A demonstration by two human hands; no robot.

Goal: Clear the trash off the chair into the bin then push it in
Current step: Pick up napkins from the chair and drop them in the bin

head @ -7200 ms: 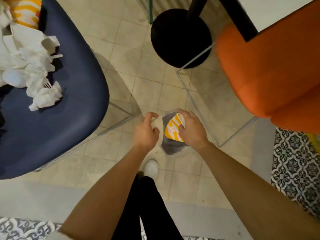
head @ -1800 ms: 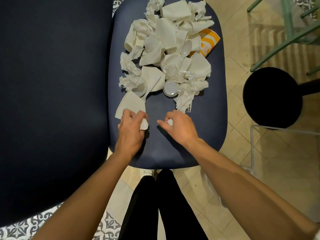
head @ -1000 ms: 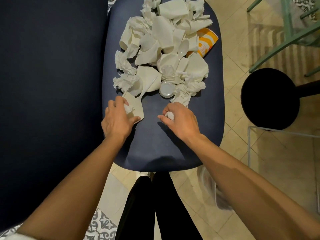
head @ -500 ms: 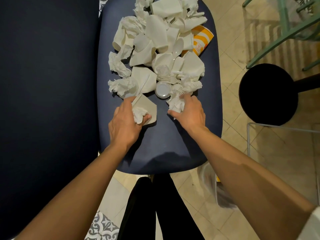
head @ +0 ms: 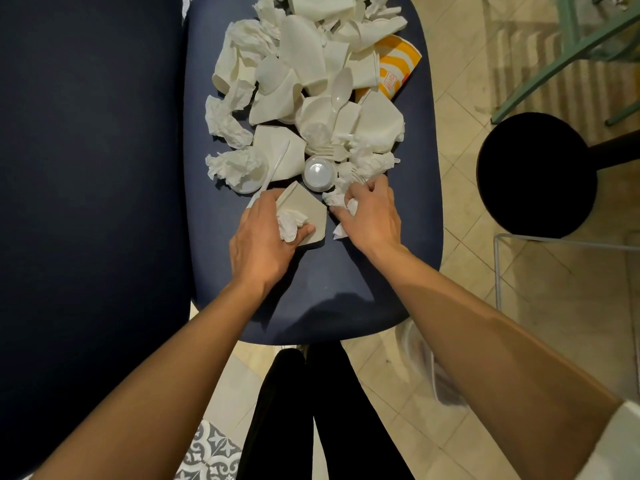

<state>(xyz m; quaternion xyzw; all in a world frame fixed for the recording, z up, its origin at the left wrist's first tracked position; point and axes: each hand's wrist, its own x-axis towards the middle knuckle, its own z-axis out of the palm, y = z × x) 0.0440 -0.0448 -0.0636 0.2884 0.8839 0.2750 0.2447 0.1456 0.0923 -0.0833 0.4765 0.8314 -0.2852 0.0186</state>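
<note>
The left hand [head: 263,237] grips a crumpled napkin [head: 290,223] and a flat paper cup [head: 306,207]. The right hand [head: 372,218] is closed on tissue [head: 334,199]. The trash pile [head: 311,81] lies on the chair [head: 329,289].

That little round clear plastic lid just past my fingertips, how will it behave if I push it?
The clear lid looks thin and shallow, so it is probably very light. Its glossy surface may slip in a pinch. Lying flat on the chair seat, it should slide rather than roll.
</note>
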